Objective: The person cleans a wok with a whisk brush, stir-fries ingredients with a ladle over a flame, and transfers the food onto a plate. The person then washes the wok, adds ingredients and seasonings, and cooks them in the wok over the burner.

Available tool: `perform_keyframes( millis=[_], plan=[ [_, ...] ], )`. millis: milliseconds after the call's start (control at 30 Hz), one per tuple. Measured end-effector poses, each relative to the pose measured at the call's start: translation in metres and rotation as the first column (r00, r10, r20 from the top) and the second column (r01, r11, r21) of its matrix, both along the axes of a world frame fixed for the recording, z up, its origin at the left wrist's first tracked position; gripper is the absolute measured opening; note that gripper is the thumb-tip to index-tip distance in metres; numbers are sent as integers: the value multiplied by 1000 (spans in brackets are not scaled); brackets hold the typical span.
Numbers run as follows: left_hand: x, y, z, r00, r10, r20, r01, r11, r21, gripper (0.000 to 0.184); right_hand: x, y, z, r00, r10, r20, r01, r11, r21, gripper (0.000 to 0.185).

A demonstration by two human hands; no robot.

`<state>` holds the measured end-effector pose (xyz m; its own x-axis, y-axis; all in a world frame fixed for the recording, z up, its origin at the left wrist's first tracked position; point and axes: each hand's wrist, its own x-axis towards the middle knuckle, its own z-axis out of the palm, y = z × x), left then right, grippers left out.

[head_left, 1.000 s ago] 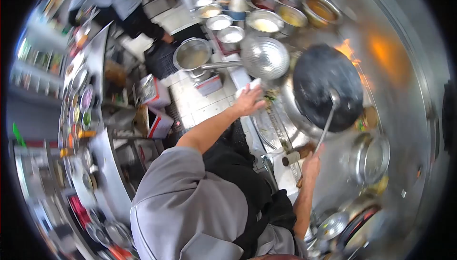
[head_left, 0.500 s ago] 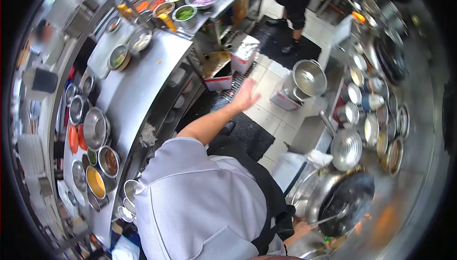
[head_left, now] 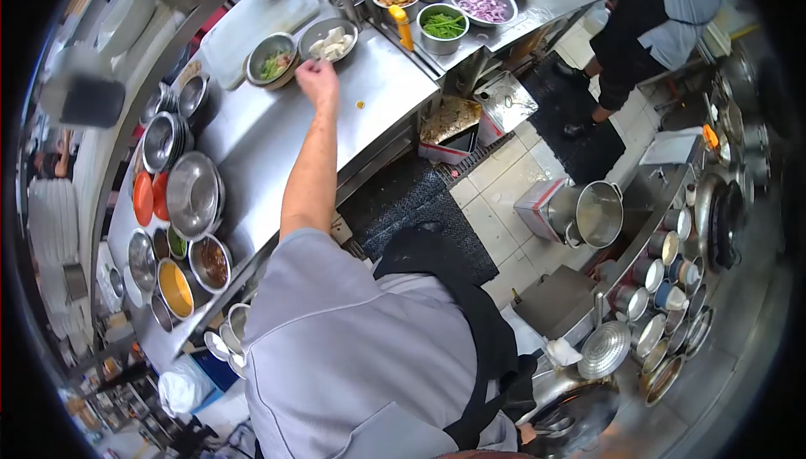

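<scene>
My left hand (head_left: 317, 83) reaches over the steel counter, its fingers curled together. It is at the near edge of a steel bowl of white chunks (head_left: 329, 41); whatever the fingers pinch, if anything, is hidden. Just left of it stands a bowl of chopped greens and other pieces (head_left: 274, 62). My right hand (head_left: 526, 433), mostly hidden by my body, is closed at the handle end of a ladle (head_left: 554, 427). The ladle's head lies in a dark wok (head_left: 588, 413) at the lower right.
Bowls of red onion (head_left: 483, 5) and green vegetables (head_left: 442, 26) stand at the counter's far end. A large pot (head_left: 599, 214) sits on the walkway side. Another person (head_left: 663, 31) stands at the upper right. A perforated skimmer (head_left: 604, 350) lies beside several seasoning pots.
My left hand has swung from above the floor leftward to the bowls on the counter, and its spread fingers have curled. The view has turned left; my right hand stays by the wok.
</scene>
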<state>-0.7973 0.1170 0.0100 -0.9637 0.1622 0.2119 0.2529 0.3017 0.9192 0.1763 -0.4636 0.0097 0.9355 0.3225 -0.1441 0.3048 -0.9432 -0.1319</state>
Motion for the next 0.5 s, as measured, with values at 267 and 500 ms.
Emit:
perform_keyframes(
  millis=[267, 500],
  plan=[
    [-96, 29, -72, 661, -285, 694, -57, 903, 426, 34, -12, 25, 35, 997, -14, -79, 19, 998, 55, 67],
    [171, -6, -7, 549, -684, 480, 648, 711, 271, 28, -101, 59, 87, 923, -329, -198, 378, 872, 311, 72]
  ],
)
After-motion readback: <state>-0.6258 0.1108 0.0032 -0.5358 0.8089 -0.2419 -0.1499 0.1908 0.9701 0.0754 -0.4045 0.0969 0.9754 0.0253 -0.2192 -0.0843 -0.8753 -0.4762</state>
